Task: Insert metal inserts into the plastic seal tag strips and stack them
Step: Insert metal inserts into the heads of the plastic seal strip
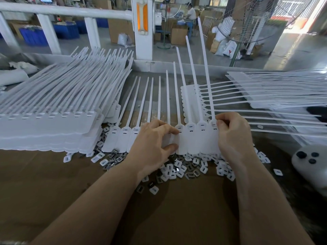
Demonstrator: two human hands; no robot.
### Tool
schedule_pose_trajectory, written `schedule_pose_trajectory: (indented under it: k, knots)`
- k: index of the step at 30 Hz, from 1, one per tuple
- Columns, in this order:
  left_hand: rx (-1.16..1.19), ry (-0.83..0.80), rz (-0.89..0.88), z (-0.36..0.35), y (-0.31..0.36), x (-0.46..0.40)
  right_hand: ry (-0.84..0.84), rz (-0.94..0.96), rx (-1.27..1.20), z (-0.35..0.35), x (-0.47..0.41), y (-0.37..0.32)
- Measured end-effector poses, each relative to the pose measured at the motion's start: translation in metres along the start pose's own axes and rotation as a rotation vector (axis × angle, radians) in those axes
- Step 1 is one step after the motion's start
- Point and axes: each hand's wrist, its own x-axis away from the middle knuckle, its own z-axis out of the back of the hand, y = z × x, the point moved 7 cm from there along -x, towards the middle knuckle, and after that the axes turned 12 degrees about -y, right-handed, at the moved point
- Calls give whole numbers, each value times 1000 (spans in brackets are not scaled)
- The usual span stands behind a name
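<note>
Both hands, left hand (pixel 155 138) and right hand (pixel 231 133), on the tag strip (pixel 192 138) over loose inserts (pixel 182 168)

1. Both bare forearms reach forward, converging slightly.
2. The left hand (pixel 155 138) lies palm down, fingers curled, index fingertip and thumb pointing right.
3. The right hand (pixel 231 133) is raised, fingers curled inward, fingertips pinching together.

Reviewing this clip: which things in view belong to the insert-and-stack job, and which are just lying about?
Job:
- tag strip under both hands
- left hand, right hand, both gripping the strip
- loose inserts scattered below it
- left stack of strips
- right stack of strips

Lying about:
- white controller at the right edge
- fan behind the bench
- cardboard sheet on the bench
</note>
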Motion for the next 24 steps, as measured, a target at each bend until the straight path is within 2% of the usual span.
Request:
schedule_pose_trajectory:
  k: [11, 20, 24]
  knots:
    - [-8, -26, 18, -2, -1, 0, -17, -37, -6, -4, -1, 6]
    - [-43, -39, -9, -2, 1, 1, -116, -139, 68, -14, -5, 21]
    - [-35, -19, -45, 0, 5, 1, -87, -118, 70, -10, -4, 19]
